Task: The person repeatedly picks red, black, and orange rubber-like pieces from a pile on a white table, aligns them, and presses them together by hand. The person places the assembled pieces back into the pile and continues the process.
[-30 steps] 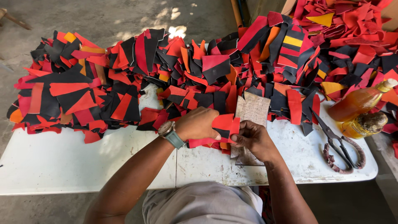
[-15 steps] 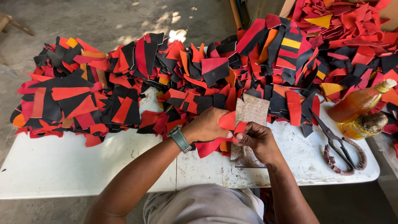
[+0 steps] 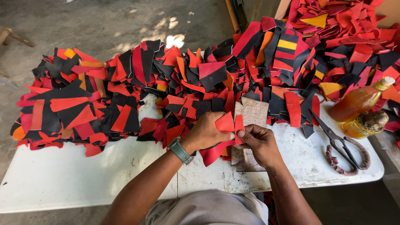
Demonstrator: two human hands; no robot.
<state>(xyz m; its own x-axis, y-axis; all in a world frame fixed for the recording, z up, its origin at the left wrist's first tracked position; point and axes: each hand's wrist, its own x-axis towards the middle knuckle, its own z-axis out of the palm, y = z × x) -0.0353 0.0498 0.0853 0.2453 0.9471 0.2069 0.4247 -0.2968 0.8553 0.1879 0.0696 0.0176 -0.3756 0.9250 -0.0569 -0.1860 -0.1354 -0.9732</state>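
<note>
left hand (image 3: 206, 132): fingers closing around red scrap (image 3: 226, 123), steadying it
right hand (image 3: 259, 143): fingers pinching red strip (image 3: 238, 127), lining up edges

hands (image 3: 233, 135): 2 | scissors (image 3: 341, 146): 1 | bottles (image 3: 360, 100): 2 | leather scraps (image 3: 125, 91): too many to count (red, black, orange)
</note>
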